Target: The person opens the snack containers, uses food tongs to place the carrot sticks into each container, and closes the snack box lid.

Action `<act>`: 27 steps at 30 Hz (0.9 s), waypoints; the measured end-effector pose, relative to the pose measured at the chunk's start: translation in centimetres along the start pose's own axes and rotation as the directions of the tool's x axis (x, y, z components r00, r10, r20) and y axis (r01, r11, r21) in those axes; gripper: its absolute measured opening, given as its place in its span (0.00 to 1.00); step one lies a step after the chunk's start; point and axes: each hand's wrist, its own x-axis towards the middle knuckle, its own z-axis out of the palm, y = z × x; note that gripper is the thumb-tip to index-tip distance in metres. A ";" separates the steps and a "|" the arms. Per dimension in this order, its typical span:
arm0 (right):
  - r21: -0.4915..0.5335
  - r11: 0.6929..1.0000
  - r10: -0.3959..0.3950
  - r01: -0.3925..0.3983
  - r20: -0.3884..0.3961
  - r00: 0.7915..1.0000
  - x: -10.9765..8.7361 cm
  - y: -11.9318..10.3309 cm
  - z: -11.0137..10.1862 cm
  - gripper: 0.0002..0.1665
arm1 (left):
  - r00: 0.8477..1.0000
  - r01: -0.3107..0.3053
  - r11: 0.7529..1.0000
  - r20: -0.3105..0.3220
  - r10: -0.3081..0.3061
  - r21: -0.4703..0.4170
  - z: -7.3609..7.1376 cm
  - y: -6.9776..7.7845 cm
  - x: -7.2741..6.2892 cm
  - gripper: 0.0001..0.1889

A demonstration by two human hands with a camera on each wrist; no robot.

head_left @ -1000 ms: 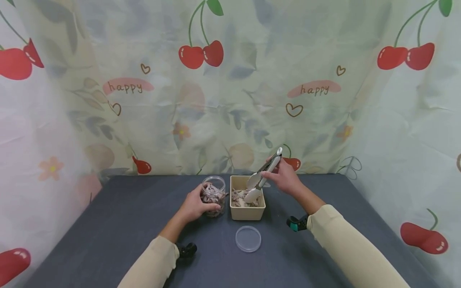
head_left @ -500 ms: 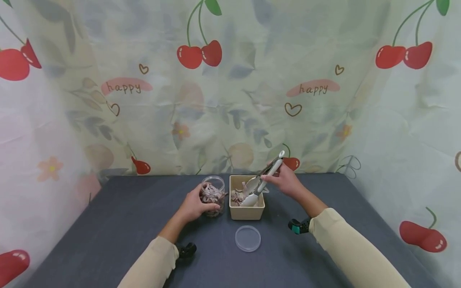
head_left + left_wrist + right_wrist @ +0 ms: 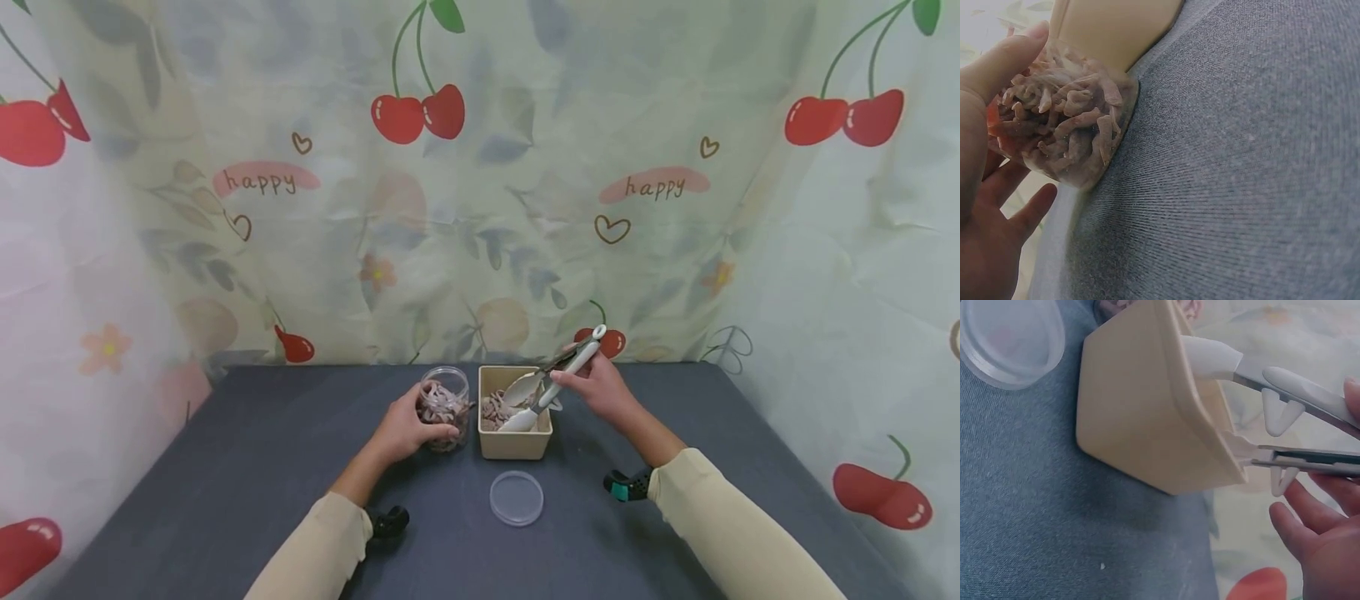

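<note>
My left hand grips a clear plastic jar from its left side, thumb across the front. Curled brownish-pink strips fill it, seen close in the left wrist view. Just right of the jar stands a beige rectangular box with more such strips in the bottom. White-and-grey tongs slant down into this box, held by my right hand around their arms. Their white heads stand apart among the strips. In the right wrist view, the box wall hides the tips.
A round clear lid lies flat on the dark grey tablecloth, in front of the box. Behind the table hangs a cherry-print curtain, which also closes off both sides. A tiny white crumb lies near the box.
My right hand has shifted a little right and down, and the tongs lean lower, with their heads deeper into the strips in the box. The left hand and jar have stayed put.
</note>
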 end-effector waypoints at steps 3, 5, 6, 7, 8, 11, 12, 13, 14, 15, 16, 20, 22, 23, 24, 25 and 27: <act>0.038 0.999 -0.009 0.008 0.015 1.000 0.0 -0.3 -0.1 0.30 | 1.000 0.000 1.000 0.002 0.000 -0.009 0.1 -0.1 0.0 0.48; 0.057 0.998 -0.020 0.019 0.015 1.000 0.1 -0.3 -0.2 0.29 | 1.000 0.002 1.000 0.002 -0.002 -0.013 0.1 -0.1 0.0 0.48; 0.066 0.998 -0.022 0.021 0.013 1.000 0.1 -0.2 -0.2 0.29 | 1.000 0.000 1.000 0.001 0.000 -0.013 0.1 0.0 0.0 0.49; 0.067 0.997 -0.027 0.027 0.010 1.000 0.1 -0.1 -0.2 0.29 | 1.000 -0.002 1.000 0.000 0.002 -0.015 0.1 0.0 0.1 0.49; 0.074 0.997 -0.028 0.027 0.008 1.000 0.1 0.1 -0.2 0.29 | 1.000 -0.001 1.000 0.000 0.001 -0.016 0.1 0.0 0.1 0.49; 0.102 0.994 -0.032 0.030 0.017 0.999 0.0 0.7 0.0 0.28 | 1.000 -0.003 1.000 -0.004 0.003 -0.010 0.1 0.1 0.1 0.48; 0.111 0.993 -0.029 0.026 0.021 0.999 -0.1 0.9 0.1 0.28 | 1.000 -0.005 1.000 -0.004 0.005 -0.010 0.1 0.1 0.1 0.48; 0.119 0.993 -0.026 0.023 0.024 0.999 -0.1 1.1 0.2 0.28 | 1.000 -0.003 1.000 -0.002 0.003 -0.009 0.1 0.1 0.1 0.48; 0.130 0.991 -0.019 0.016 0.028 0.999 -0.2 1.3 0.3 0.28 | 1.000 0.000 1.000 0.000 0.000 -0.010 0.1 0.1 0.1 0.47; 0.137 0.990 -0.016 0.012 0.033 0.999 -0.2 1.5 0.4 0.28 | 1.000 -0.005 1.000 0.000 0.005 -0.010 0.1 0.1 0.1 0.47; 0.138 0.990 -0.016 0.011 0.033 0.999 -0.2 1.6 0.4 0.28 | 1.000 -0.005 1.000 0.001 0.005 -0.013 0.1 0.1 0.1 0.47; 0.137 0.991 -0.019 0.013 0.044 0.999 -0.3 1.9 0.4 0.29 | 1.000 -0.005 1.000 -0.006 0.004 -0.020 0.0 0.1 0.0 0.47; 0.132 0.991 -0.018 0.011 0.054 0.998 -0.4 2.1 0.3 0.31 | 1.000 0.000 1.000 -0.009 -0.001 -0.021 0.0 0.0 0.0 0.46; 0.131 0.991 -0.017 0.010 0.057 0.998 -0.4 2.2 0.3 0.31 | 1.000 -0.005 1.000 -0.011 0.005 -0.017 -0.1 0.0 0.0 0.46; 0.127 0.992 -0.020 0.012 0.061 0.998 -0.4 2.3 0.2 0.32 | 1.000 -0.005 1.000 -0.010 0.005 -0.015 -0.1 -0.1 0.1 0.46; 0.124 0.992 -0.017 0.010 0.060 0.998 -0.4 2.3 0.2 0.32 | 1.000 -0.006 1.000 -0.008 0.005 -0.016 -0.1 -0.1 0.1 0.46; 0.119 0.993 -0.007 0.001 0.054 0.999 -0.3 2.4 0.2 0.33 | 1.000 -0.010 1.000 -0.006 0.010 -0.021 0.0 -0.2 0.1 0.46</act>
